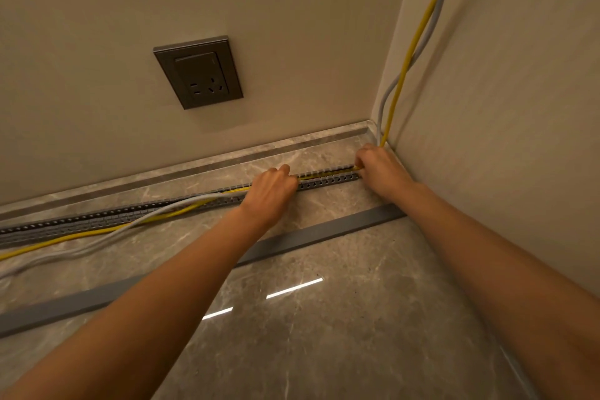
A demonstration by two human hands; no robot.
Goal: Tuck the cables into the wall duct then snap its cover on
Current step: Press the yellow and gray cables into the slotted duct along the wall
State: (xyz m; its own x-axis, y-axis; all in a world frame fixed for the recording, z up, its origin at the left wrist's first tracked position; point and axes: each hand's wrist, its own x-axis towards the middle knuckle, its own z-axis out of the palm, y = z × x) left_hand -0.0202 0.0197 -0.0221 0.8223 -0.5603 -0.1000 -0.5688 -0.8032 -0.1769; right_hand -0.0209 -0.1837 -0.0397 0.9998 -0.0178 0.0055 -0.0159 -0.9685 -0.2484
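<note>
Tucking: right hand (380, 172) fingers pinched thin yellow cable (418, 37) at the corner end of slotted grey plastic duct (97, 217), left hand (272, 193) fingers curled on it mid-run; should press leftward slot by slot, seating pale grey cable (81, 250) too, flat grey cover strip (324, 232) waiting on marble bench (357, 318).

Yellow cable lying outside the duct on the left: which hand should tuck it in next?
Left, probably. The left hand grips the yellow cable where it leaves the duct; the right hand holds it near the corner.
</note>
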